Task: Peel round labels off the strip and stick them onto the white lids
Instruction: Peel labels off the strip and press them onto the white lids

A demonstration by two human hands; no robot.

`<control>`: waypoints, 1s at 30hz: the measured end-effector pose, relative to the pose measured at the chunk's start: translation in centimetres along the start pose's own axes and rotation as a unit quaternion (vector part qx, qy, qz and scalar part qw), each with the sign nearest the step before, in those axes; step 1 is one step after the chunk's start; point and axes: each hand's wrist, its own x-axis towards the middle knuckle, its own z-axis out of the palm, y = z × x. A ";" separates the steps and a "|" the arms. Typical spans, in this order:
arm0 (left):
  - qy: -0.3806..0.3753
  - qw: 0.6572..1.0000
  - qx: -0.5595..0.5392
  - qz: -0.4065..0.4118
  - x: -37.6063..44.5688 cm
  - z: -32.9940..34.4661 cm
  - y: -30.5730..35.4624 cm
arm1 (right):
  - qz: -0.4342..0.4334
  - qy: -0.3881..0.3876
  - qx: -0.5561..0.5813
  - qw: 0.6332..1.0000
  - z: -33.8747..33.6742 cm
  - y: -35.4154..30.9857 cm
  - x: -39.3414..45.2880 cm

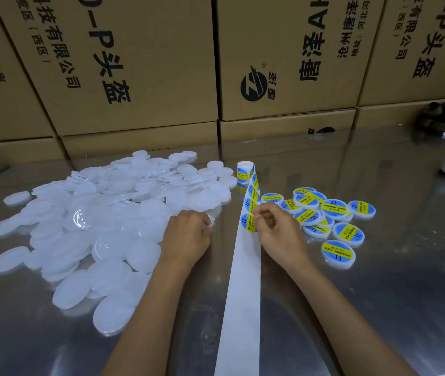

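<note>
Soldering-paste label point(249, 223) nearest on the backing strip point(243, 289), edge pinched by right hand point(275, 232). White lid point(210, 221) clutched in curled left hand point(188, 234), beside the blank-lid heap point(102, 213). Likely risks: creasing, sticking off-centre from a hurried peel. Open steel table point(378, 308) near right; labelled lids point(332, 221) crowding beyond.

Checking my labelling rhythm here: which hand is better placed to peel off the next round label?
Right. The right hand already pinches at the nearest label on the strip, while the left hand grips a white lid beside the pile of lids.
</note>
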 end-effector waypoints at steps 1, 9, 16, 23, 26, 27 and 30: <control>0.011 1.000 0.000 0.004 0.0 -0.1 0.0 | -0.034 -0.008 -0.057 0.998 0.1 0.3 -0.1; 0.102 0.977 -0.182 -0.048 0.1 -0.6 0.9 | -0.083 -0.085 -0.244 0.962 0.4 2.0 -0.5; 0.045 0.885 -0.435 -0.159 0.7 -1.0 1.7 | -0.105 -0.072 -0.244 0.961 0.2 1.4 -0.4; 0.013 0.825 -0.537 -0.176 0.5 -0.1 2.5 | -0.095 -0.116 -0.231 0.961 -0.4 0.8 -0.4; 0.008 0.822 -0.548 -0.157 0.5 0.8 2.9 | -0.085 -0.136 -0.242 0.957 -0.8 0.8 -0.2; 0.005 0.825 -0.545 -0.149 0.4 1.0 3.1 | -0.083 -0.141 -0.241 0.957 -0.8 0.8 -0.2; -0.030 0.821 -0.555 -0.131 0.2 1.7 3.5 | -0.081 -0.147 -0.238 0.957 -1.0 0.7 -0.3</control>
